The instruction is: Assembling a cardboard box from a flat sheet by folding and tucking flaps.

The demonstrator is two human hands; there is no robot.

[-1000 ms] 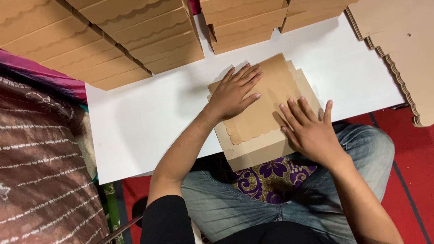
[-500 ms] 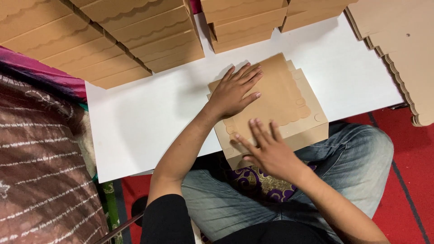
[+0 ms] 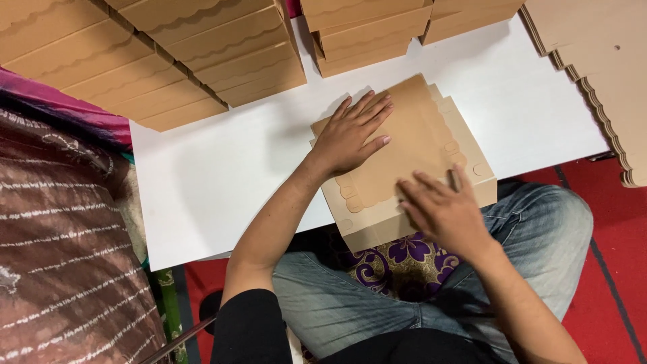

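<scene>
The tan cardboard box (image 3: 411, 152), with a scalloped flap edge, lies flat on the white table (image 3: 222, 175) at its near edge, partly overhanging the seated person's lap. The left hand (image 3: 354, 135) rests palm-down on the box's upper left area, fingers spread and pressing, gripping nothing; the right hand (image 3: 441, 209) lies flat on the lower right portion, fingers extended and slightly blurred, likewise grasping nothing. Stacks of finished boxes (image 3: 202, 61) occupy the table's far side, and a pile of flat scalloped cardboard blanks (image 3: 600, 74) sits at the right.
</scene>
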